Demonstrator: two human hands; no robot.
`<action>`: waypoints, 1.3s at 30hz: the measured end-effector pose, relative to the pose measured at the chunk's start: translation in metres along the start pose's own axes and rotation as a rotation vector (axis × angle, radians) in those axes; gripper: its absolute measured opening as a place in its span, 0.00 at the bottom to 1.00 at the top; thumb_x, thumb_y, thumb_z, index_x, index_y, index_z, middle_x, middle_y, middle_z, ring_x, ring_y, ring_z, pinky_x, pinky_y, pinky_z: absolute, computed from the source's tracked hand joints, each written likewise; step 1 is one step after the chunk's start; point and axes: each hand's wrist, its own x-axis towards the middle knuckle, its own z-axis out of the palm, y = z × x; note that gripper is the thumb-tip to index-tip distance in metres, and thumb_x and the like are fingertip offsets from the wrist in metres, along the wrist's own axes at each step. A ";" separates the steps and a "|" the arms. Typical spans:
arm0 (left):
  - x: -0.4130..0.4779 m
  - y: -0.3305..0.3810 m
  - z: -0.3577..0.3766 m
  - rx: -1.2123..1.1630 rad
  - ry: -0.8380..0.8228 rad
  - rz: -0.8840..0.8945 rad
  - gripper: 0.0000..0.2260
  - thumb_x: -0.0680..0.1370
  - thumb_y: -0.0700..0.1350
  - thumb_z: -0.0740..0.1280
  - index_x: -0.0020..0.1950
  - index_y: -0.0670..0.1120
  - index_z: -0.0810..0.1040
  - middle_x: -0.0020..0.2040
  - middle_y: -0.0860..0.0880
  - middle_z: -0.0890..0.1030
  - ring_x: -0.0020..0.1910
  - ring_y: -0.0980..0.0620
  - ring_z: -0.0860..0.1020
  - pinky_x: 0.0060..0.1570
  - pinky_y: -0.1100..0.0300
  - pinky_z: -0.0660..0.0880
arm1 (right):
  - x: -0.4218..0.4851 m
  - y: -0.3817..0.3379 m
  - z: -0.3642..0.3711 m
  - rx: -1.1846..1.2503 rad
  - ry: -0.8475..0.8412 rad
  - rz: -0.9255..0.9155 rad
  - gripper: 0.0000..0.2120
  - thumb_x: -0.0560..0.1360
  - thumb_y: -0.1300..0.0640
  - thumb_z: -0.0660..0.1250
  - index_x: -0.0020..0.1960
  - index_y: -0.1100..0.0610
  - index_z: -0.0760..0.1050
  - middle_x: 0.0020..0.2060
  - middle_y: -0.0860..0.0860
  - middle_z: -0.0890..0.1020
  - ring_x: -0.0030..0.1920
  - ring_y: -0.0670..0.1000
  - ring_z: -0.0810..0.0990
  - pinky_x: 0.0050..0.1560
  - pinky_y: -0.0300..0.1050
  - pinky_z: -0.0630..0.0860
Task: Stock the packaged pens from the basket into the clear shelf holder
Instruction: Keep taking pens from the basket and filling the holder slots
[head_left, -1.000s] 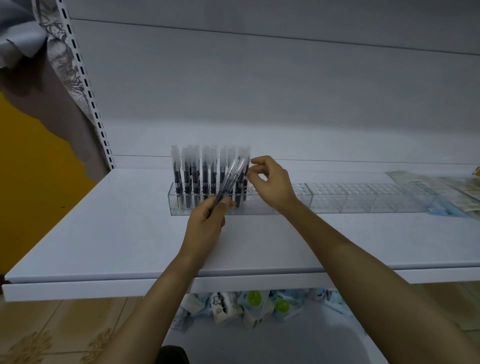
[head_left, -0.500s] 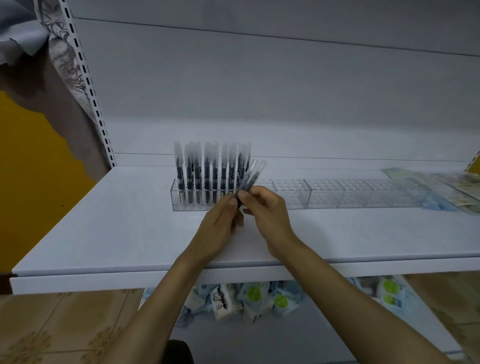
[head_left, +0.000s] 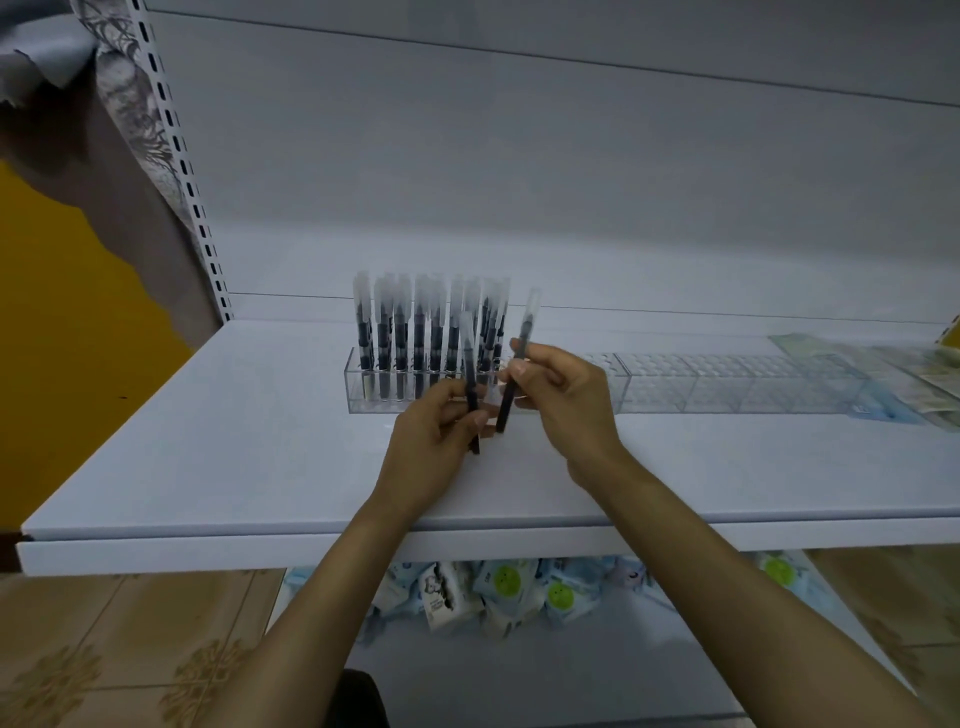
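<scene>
Head view: long clear plastic shelf holder (head_left: 727, 384) with a grid of slots sits on the white shelf (head_left: 208, 441). Only its left end is filled, by a block of upright black pens in clear sleeves (head_left: 415, 332). Slots from the middle to the right end look empty, so my estimate is roughly a quarter stocked, most still to do.

Both hands are just in front of the holder's filled end. Left hand (head_left: 431, 441) has fingers curled round one sleeved black pen (head_left: 470, 364), held roughly upright. Can't tell if more are tucked in that hand. Right hand (head_left: 566, 395) pinches a second sleeved pen (head_left: 523, 325) between thumb and fingertips, tip down, leaning slightly right, beside the last filled column and not yet in a slot.

Likely next: seat the right-hand pen in the first free slot.

Basket isn't in view, so remaining stock is unknown.

Flat printed packets (head_left: 924, 374) lie past the holder's right end. Small pouches with green dots (head_left: 504, 587) sit on the level below.
</scene>
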 end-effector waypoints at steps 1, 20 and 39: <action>0.001 0.000 0.000 -0.006 -0.011 -0.009 0.09 0.79 0.37 0.64 0.52 0.51 0.75 0.49 0.50 0.84 0.47 0.55 0.83 0.49 0.54 0.80 | 0.003 -0.002 -0.002 0.016 0.008 0.018 0.09 0.77 0.64 0.64 0.53 0.54 0.78 0.41 0.50 0.84 0.41 0.44 0.83 0.43 0.39 0.81; 0.002 0.000 0.000 -0.005 -0.026 -0.079 0.08 0.81 0.39 0.60 0.56 0.50 0.74 0.50 0.52 0.83 0.46 0.54 0.83 0.48 0.56 0.79 | 0.085 0.026 -0.013 -0.233 -0.110 0.039 0.07 0.78 0.66 0.61 0.54 0.60 0.76 0.43 0.56 0.84 0.47 0.52 0.83 0.55 0.48 0.78; 0.002 0.000 0.000 0.018 -0.013 -0.080 0.08 0.80 0.40 0.62 0.58 0.48 0.74 0.49 0.52 0.84 0.44 0.53 0.83 0.47 0.55 0.80 | 0.090 0.030 -0.014 -0.422 -0.101 0.018 0.13 0.69 0.57 0.76 0.38 0.54 0.71 0.32 0.48 0.76 0.32 0.44 0.75 0.35 0.37 0.72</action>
